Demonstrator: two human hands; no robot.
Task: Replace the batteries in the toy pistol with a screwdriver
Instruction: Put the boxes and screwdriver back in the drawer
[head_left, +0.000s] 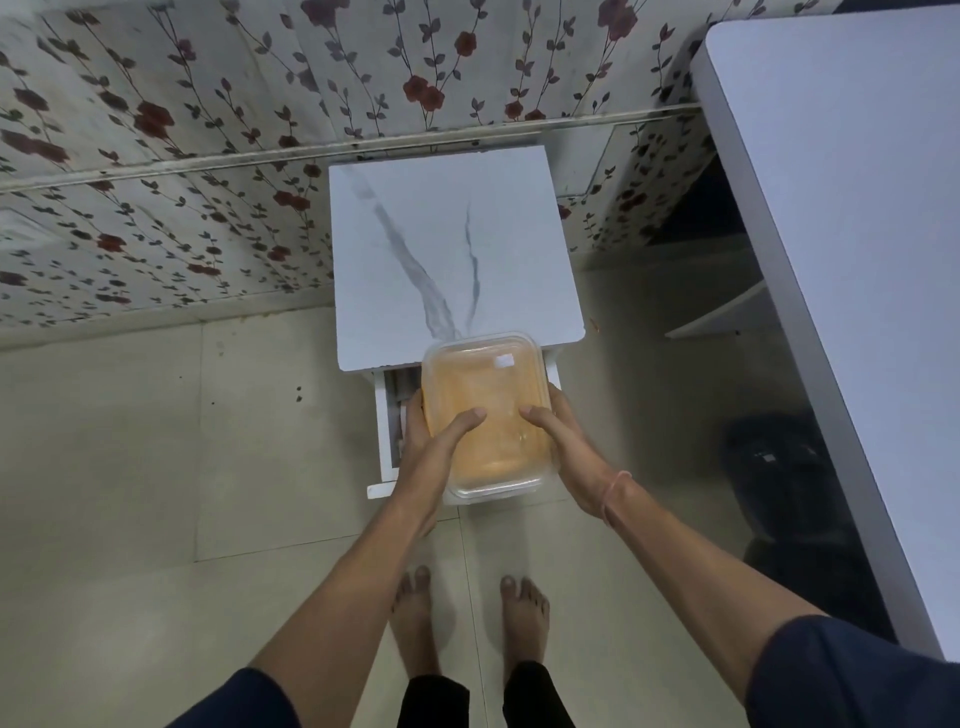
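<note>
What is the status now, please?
Left hand and right hand both grip lidded plastic box above open drawer. Pistol, screwdriver not visible.

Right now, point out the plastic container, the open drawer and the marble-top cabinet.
plastic container (485, 410): head view, centre of its orange-tinted lid.
open drawer (387, 436): head view, its white left side wall.
marble-top cabinet (415, 228): head view, bare marble-patterned top.

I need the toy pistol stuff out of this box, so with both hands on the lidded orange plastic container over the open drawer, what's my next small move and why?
Probably set the translucent orange lidded plastic container on the white marble-patterned cabinet top. Left hand and right hand both grip it, lid still on, above the open white drawer, so neither hand is free to open it.
</note>
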